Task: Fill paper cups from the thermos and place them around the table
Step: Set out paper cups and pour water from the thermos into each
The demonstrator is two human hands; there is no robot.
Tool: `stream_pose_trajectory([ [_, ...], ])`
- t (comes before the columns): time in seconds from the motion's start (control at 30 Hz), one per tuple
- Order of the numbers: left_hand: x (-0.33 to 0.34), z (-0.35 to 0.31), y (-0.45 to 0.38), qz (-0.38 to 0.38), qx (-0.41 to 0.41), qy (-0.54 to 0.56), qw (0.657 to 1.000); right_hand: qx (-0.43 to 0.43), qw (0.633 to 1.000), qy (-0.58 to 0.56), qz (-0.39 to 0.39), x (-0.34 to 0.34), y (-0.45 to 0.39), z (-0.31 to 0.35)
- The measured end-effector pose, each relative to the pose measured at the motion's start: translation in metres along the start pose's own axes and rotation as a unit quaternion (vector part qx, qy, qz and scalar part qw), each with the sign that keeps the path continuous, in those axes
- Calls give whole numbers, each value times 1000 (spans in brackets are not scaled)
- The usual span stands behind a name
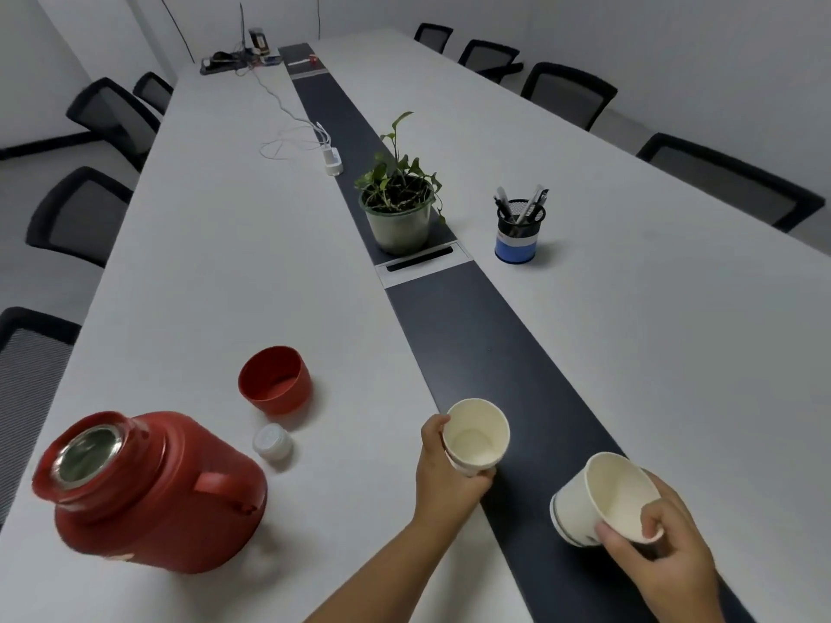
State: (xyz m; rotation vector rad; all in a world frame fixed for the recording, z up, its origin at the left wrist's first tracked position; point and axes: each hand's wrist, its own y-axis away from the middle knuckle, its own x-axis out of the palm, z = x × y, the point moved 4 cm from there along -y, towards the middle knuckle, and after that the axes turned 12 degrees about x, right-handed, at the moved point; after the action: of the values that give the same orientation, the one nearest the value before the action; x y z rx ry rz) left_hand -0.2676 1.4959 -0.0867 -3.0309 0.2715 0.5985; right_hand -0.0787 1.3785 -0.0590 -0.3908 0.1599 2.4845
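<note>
Left hand grips one empty cream paper cup, right hand grips nested cream paper cups; I set 'em upright on tabletop w/ red open thermos near.

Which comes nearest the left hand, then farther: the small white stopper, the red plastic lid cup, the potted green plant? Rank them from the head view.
1. Small white stopper, on the table just left of the left hand.
2. Red plastic lid cup, beyond the stopper, farther left.
3. Potted green plant, far ahead on the dark centre strip.
</note>
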Motion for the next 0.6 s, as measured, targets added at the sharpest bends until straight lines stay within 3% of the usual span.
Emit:
stream_pose_trajectory([
  [0.1, 10, 6, -2, 0, 1, 11, 1000, 72, 997, -38, -7, -3, 3, -19],
  [0.23, 7, 3, 6, 14, 3, -5, 1000, 86, 996, 17, 18, 0, 8, -15],
  [0.47, -44, 11, 90, -69, -52, 16, 996, 82, 964, 123, 221, 46, 52, 11],
  [0.6, -92, 44, 173, -85, -39, -147, 985, 25, 930, 157, 331, 102, 84, 28],
])
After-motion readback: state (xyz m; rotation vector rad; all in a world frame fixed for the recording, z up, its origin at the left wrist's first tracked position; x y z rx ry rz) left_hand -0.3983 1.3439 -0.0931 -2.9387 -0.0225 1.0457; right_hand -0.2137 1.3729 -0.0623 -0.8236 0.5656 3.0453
